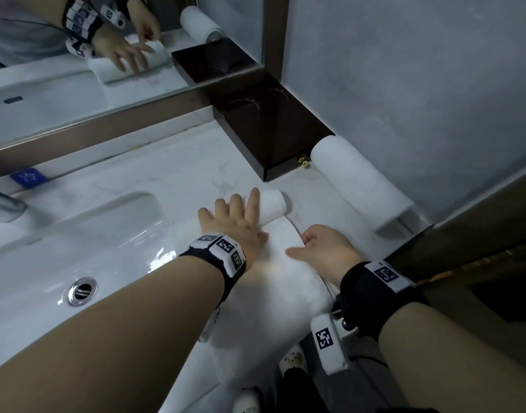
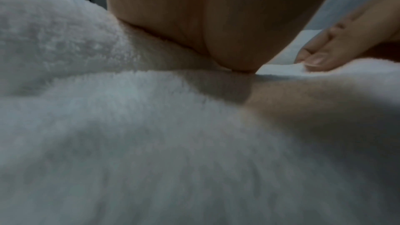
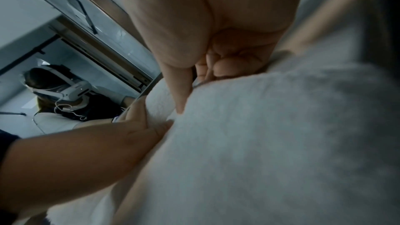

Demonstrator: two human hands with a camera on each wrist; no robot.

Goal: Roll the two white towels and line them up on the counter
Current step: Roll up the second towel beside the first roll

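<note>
A white towel (image 1: 279, 281) lies flat on the marble counter (image 1: 166, 171), hanging over the front edge, with its far end rolled up into a short roll (image 1: 273, 204). My left hand (image 1: 235, 219) lies flat with straight fingers pressing on that roll. To the right, my right hand (image 1: 324, 245) sits at the towel's right edge, fingers curled round the edge and thumb stretched across the cloth. The right wrist view shows those curled fingers (image 3: 227, 67) against the towel (image 3: 270, 143). A second white towel (image 1: 360, 177), fully rolled, lies along the right wall.
A dark brown box (image 1: 270, 126) stands in the back corner between the mirror (image 1: 106, 55) and the rolled towel. The white sink basin (image 1: 62, 239) with its chrome drain (image 1: 82, 290) lies to the left. The grey wall (image 1: 419, 84) closes the right side.
</note>
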